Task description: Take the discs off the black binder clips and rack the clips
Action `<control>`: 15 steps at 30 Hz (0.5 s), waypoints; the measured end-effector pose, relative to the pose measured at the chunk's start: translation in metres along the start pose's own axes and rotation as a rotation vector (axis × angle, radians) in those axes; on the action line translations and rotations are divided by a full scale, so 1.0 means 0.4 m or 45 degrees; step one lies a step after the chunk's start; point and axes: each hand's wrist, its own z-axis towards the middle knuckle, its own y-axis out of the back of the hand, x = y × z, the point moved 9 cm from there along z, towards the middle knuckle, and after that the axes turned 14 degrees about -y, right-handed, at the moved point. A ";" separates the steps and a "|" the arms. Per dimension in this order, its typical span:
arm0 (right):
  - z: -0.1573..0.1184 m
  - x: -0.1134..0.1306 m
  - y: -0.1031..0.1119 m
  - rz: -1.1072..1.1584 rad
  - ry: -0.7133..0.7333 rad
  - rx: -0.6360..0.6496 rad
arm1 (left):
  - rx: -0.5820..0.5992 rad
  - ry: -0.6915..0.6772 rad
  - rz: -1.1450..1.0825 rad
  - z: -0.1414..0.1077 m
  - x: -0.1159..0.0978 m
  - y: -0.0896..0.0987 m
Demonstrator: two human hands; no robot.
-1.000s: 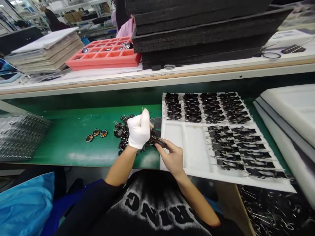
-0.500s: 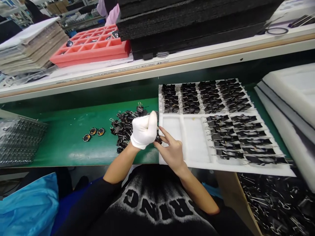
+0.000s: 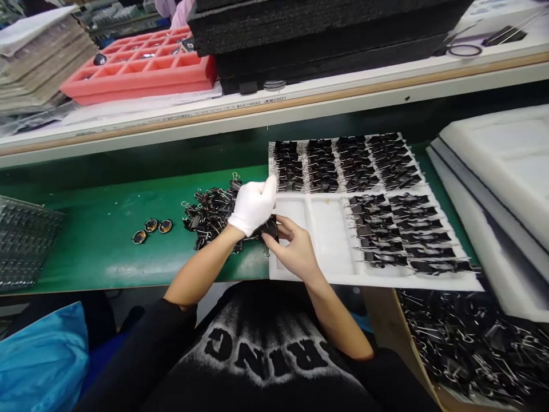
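Observation:
My left hand (image 3: pixel 254 205), in a white glove, is closed with its thumb on top, and its fingertips are hidden from me. Just right of it, my bare right hand (image 3: pixel 295 245) pinches a small black round part (image 3: pixel 270 228) between thumb and fingers. A silver wire handle, like a binder clip's, sticks out below that part. Left of the glove lies a heap of black binder clips (image 3: pixel 208 214) on the green table. Both hands are at the left edge of the white foam tray (image 3: pixel 330 237), where rows of clipped black parts (image 3: pixel 386 229) lie.
Three small round parts (image 3: pixel 151 225) lie on the green table (image 3: pixel 103 229). Clear plastic trays (image 3: pixel 26 243) stand at far left. White foam trays (image 3: pixel 497 149) lean at right, above a box of binder clips (image 3: pixel 476 343). A shelf holds a pink foam tray (image 3: pixel 141 86) and black foam (image 3: pixel 321 40).
The view has shifted slightly. My right hand's black round part shows more clearly, with a wire handle below it. My gloved hand stays closed close beside it.

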 end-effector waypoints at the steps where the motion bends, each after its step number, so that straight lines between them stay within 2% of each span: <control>1: 0.004 -0.002 0.001 0.025 -0.001 -0.033 | -0.009 0.043 -0.034 0.007 0.015 -0.006; 5: 0.022 -0.020 0.001 0.060 -0.030 -0.176 | -0.036 0.124 -0.113 0.022 0.049 -0.027; 10: 0.036 -0.041 -0.010 0.017 -0.066 -0.203 | -0.057 0.159 -0.140 0.025 0.063 -0.031; 15: 0.036 -0.040 0.000 0.102 -0.053 -0.218 | -0.088 0.190 -0.181 0.022 0.083 -0.026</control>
